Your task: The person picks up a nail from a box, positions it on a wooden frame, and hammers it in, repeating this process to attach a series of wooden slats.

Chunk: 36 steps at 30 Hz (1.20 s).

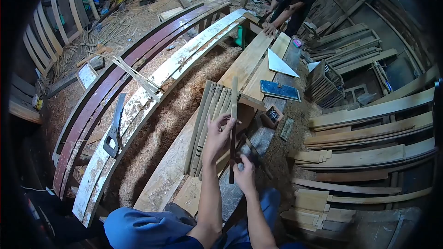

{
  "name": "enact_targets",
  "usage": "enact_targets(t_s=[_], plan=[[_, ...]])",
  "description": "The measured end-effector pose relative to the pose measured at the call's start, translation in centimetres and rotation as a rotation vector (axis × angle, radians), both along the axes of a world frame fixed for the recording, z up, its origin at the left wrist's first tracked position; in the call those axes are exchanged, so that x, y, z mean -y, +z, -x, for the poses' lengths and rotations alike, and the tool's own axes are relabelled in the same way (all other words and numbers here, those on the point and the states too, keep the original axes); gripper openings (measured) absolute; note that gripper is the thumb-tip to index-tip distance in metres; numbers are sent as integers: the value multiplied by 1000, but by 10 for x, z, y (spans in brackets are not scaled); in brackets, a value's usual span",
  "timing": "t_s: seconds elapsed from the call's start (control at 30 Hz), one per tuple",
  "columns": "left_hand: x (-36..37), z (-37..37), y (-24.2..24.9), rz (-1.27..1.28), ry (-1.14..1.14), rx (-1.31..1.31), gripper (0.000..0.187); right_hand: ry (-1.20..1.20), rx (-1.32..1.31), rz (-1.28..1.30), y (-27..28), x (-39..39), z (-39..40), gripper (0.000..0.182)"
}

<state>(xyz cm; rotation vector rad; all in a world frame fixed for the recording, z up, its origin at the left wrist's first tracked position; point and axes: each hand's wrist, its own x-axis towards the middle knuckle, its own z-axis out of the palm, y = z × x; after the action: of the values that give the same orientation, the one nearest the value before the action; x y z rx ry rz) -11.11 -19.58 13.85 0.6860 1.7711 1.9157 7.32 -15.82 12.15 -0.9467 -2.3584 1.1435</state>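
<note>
My left hand (218, 137) is closed round a narrow wooden strip (234, 106), which stands nearly upright in front of me. Lower down, my right hand (244, 173) has its fingers bent against the same strip near its bottom end; whether it also pinches something small is hidden. Just left of the strip, several similar wooden strips (206, 122) lie side by side on the workbench (161, 182), some with dark marks near their lower ends. A small wooden box (272, 116) with dark contents sits to the right, beside a blue flat block (279, 90).
A handsaw (113, 133) lies on a long white-painted board (97, 175) at the left, with a dark red board (134, 57) beyond. A white triangular piece (281, 64) rests on the bench. Another person (295, 0) bends over its far end. Stacked planks (369, 157) fill the right side.
</note>
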Motion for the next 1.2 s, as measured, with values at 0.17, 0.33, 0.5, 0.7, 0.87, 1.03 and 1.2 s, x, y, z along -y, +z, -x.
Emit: enact_targets(t_s=[0.17, 0.33, 0.5, 0.7, 0.87, 1.03, 1.2], plan=[[3, 10, 18, -55, 89, 48, 31, 46, 74, -6, -9, -4, -17, 24], [9, 16, -1, -39, 155, 34, 40, 60, 144, -4, 1, -15, -17, 23], [29, 27, 11, 203, 442, -261, 77, -52, 20, -125, 15, -41, -23, 18], [36, 22, 15, 329, 605, -664, 75, -82, 97, -523, 68, -77, 5, 14], [27, 4, 28, 203, 171, -562, 37, 18, 153, -663, 97, -76, 46, 13], [20, 0, 12, 244, -59, -373, 27, 49, 120, -741, 108, -68, 75, 14], [21, -4, 7, 164, 8, -378, 27, -84, -119, -656, 90, -67, 84, 39]])
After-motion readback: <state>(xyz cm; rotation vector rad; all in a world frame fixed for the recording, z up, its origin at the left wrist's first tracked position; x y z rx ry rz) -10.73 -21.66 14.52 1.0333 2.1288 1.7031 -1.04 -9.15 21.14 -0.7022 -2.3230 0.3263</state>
